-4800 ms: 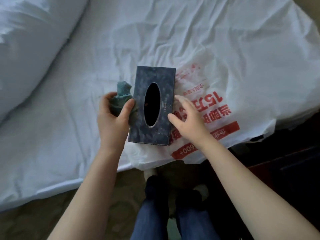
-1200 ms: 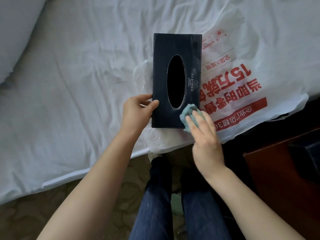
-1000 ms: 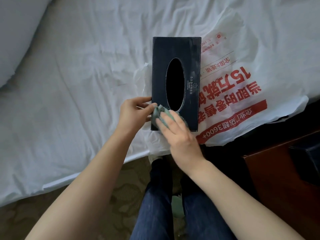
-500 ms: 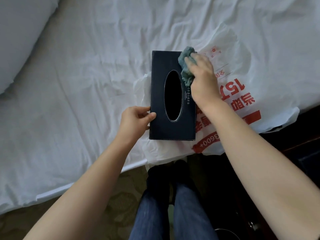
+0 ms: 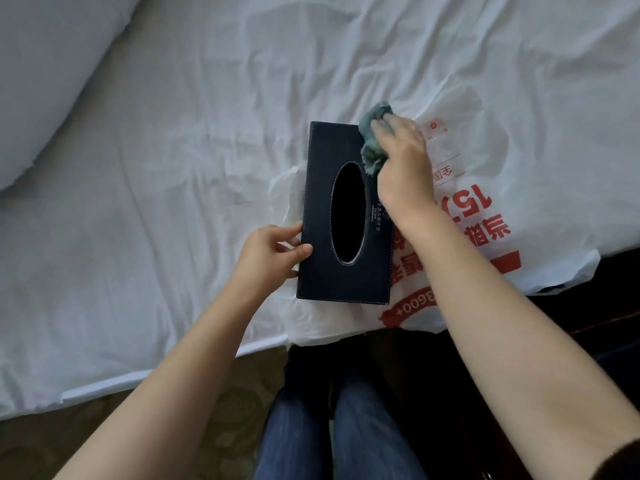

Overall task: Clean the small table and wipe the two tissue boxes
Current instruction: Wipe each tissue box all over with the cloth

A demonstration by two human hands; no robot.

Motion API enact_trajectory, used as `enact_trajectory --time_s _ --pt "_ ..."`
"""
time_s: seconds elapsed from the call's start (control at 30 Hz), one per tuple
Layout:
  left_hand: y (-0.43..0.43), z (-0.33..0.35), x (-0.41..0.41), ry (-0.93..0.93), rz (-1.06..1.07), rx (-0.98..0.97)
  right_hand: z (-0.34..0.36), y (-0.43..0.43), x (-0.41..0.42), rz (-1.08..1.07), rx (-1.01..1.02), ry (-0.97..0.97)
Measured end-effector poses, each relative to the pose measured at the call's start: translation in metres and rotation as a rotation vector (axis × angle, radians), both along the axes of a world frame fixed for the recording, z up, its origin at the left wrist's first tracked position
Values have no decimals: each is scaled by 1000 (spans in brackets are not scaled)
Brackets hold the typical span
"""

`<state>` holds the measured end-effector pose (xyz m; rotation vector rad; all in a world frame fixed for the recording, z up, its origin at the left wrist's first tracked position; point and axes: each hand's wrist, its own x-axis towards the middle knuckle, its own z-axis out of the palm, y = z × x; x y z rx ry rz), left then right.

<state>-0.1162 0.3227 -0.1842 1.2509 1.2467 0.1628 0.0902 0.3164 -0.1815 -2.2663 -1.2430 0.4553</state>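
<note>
Presently, in the head view, the wiping of one tissue box is judged to be the step in hand; the dark box, with its oval opening upward, is laid lengthwise on a white plastic bag with red print, which is spread over the near edge of a white bed sheet; the box's far right corner is covered by a teal cloth, which is bunched under the right hand; that hand is closed on the cloth and pressed down on the box top; the left hand is set against the near left side of the box, thumb on the top edge and fingers curled along the wall, so that the box is braced; the hands are held apart, with the oval opening between them; a second tissue box and the small table cannot be made out here; the next move is judged to call for a stroke along the remaining top and sides, with the box kept steady on the slippery bag.
</note>
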Motion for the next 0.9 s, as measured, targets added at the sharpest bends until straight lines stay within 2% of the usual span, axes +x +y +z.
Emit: enact_trajectory --time_s 0.07,0.13,0.2,0.23,0.33,0.4,0.5,0.57,0.7,0.77,0.83,0.9 --pt "-1 1 1 3 -8 -9 0 24 -17 88 40 32" --pt "-1 1 2 6 -3 -23 -2 31 -39 305 36 47" --pt "-2 -1 2 3 25 -45 -4 25 -41 425 14 31" --pt "-3 -1 2 1 38 -51 -2 22 -32 408 7 13" --pt "-6 -3 2 -4 59 -55 2 10 6 129 10 -40" --pt "-7 -3 3 -15 80 -57 -4 1 10 40 -21 -83" --pt "-7 -1 3 -22 90 -60 -14 -29 -26 237 16 -7" --pt "-7 1 4 -28 76 -57 -13 -72 -54 353 -31 70" --pt "-11 8 6 -5 86 -51 1 -157 -66 456 -97 139" --pt "-15 11 9 142 19 129 11 -172 -49 354 -47 219" --pt "-21 21 25 260 -72 463 18 -173 -31 79 23 258" --pt "-28 33 53 190 -87 605 18 -167 -12 -213 49 339"
